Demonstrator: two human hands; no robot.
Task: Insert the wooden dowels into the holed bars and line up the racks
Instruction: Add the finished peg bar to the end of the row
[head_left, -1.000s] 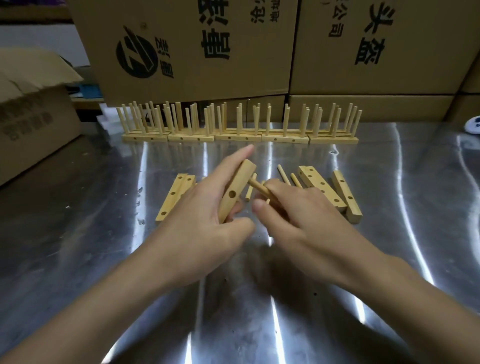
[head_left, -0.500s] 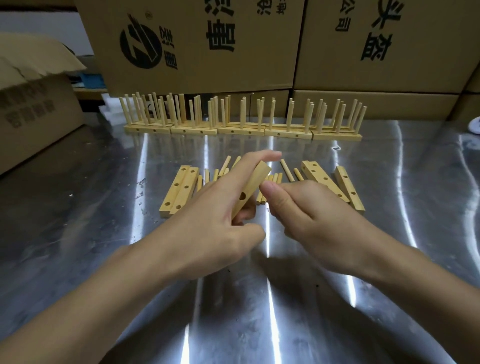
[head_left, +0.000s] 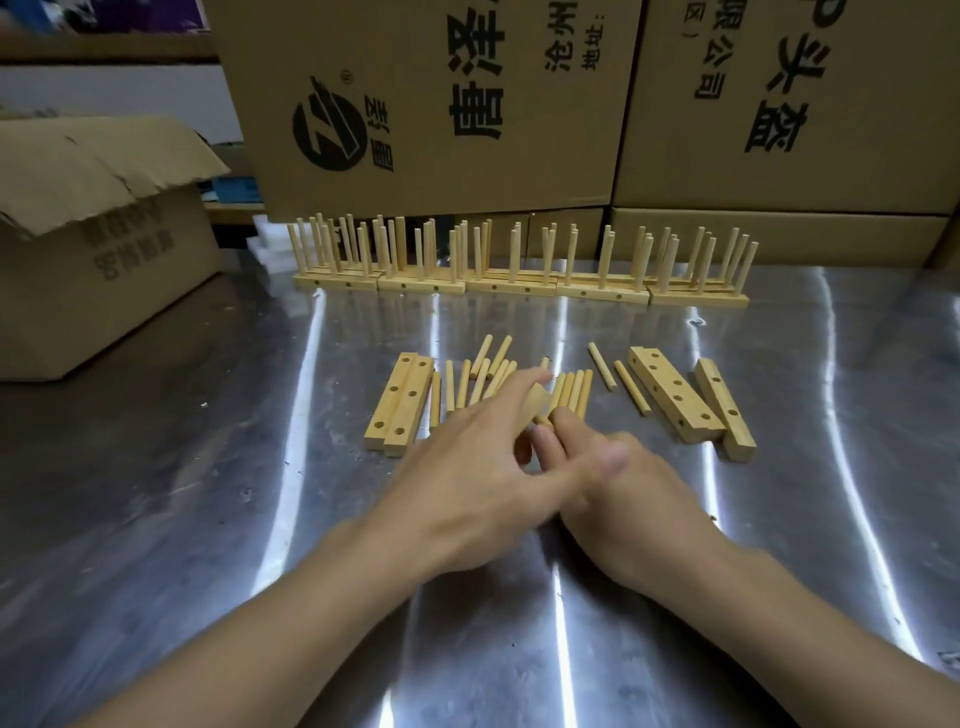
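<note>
head view: holed bar (head_left: 535, 410) in left hand (head_left: 467, 467), over loose dowels (head_left: 574, 392)

Bare forearms — left hand (head_left: 470, 467), right hand (head_left: 618, 488) equally bare.

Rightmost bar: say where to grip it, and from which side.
Best pinch the rightmost bar at its far half, across the long sides, from above. It lies flat, right side free; the next bar crowds its near end but leaves a gap farther up.
</note>
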